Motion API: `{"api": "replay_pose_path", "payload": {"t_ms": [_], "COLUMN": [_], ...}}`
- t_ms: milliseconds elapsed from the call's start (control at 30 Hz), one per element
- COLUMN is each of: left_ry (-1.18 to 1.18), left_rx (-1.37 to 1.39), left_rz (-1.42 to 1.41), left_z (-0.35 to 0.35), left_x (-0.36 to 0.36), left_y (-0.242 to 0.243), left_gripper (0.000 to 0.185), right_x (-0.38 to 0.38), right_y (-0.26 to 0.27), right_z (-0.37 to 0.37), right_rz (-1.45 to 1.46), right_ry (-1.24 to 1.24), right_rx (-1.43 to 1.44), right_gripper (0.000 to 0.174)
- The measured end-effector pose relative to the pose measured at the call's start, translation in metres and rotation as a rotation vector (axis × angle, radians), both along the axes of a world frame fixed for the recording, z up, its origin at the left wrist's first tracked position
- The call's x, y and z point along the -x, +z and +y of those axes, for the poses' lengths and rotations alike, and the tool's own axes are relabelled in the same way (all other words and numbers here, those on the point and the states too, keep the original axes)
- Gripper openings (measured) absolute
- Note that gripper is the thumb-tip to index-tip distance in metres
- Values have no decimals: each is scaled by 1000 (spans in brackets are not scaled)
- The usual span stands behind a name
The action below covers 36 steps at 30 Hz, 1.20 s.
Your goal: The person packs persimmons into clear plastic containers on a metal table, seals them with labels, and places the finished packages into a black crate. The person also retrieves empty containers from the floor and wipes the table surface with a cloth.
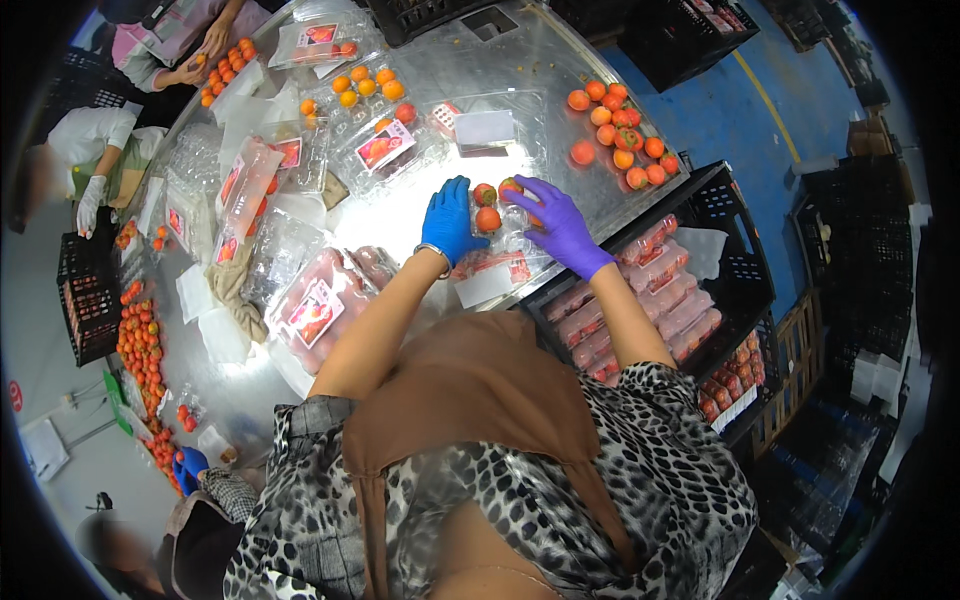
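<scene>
My left hand, in a blue glove, lies flat with its thumb apart, just left of a small group of tomatoes. Nothing shows in its grasp. Among them are an upper tomato and a lower tomato, seemingly in a clear plastic tray whose edges are hard to make out. My right hand, in a purple glove, reaches over the group's right side with fingers spread. Its fingertips meet another tomato, and one more is partly covered by the hand. Whether it grips either is hidden.
Loose tomatoes lie at the metal table's right edge. A black crate of packed trays stands at my right. Filled packs, clear trays and a cloth crowd the left. Co-workers' hands work across the table.
</scene>
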State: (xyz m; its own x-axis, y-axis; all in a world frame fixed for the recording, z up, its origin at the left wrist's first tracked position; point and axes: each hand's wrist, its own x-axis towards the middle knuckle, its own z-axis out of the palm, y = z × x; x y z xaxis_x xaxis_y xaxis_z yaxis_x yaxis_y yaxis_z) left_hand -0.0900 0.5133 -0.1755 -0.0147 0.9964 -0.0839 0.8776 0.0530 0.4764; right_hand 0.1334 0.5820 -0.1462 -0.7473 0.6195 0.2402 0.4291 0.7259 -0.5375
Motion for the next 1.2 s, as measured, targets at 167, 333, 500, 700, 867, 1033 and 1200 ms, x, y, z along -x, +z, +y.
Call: {"api": "replay_pose_path", "payload": {"t_ms": [167,333,500,700,867,1033,1200], "left_ry": [35,-17,-31,-26,-63,-107,-105], "left_rx": [-30,-6,-101,-75,-23,15,-15], "left_rz": [-2,-33,24,-18,-63,-76,-92], "left_z": [-8,-12,1,7,8,8,12], "left_x": [-10,-18,-14,4,9,14,16], "left_y": [5,14,23,-9,-9,-8,-6], "left_gripper": [120,120,112,113,110,108,108], "right_x": [-11,-13,-30,-50,-41,-48,-40], "right_y": [-21,-16,-15,4,-10,-11,-11], "right_z": [-15,-18,56,151,156,159,167], "right_rz": [166,170,189,-93,-457,-527,-540], "right_ry": [-153,-214,-732,-840,-694,-582,-452], "right_rx": [211,84,-144,-236,-346,-326,-276], "right_gripper": [80,69,48,43,42,45,52]}}
